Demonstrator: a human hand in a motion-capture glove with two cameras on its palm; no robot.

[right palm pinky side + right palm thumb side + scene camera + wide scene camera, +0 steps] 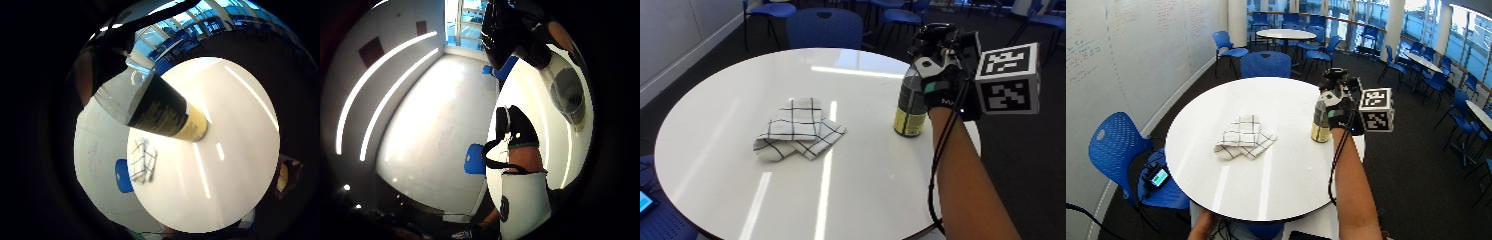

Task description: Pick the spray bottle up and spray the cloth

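A spray bottle [909, 107] with a dark body and a yellow base stands upright on the round white table [740, 85], near its right edge. My gloved right hand [939, 70] is at the bottle's top, its fingers curled round the spray head and neck. A white cloth with dark checks [796, 130] lies crumpled near the table's middle, to the left of the bottle and apart from it. The little finger side palm view shows the bottle [165, 110] close up, with the cloth [144, 160] on the table beyond it. The wide view shows the same bottle [1320, 122], hand [1339, 102] and cloth [1242, 137].
Blue chairs [823, 25] stand behind the table. One more blue chair [1119, 150] is at the left, with a lit phone [1157, 176] on its seat. The person's bare hand [1202, 222] is at the table's near edge. A whiteboard wall runs along the left.
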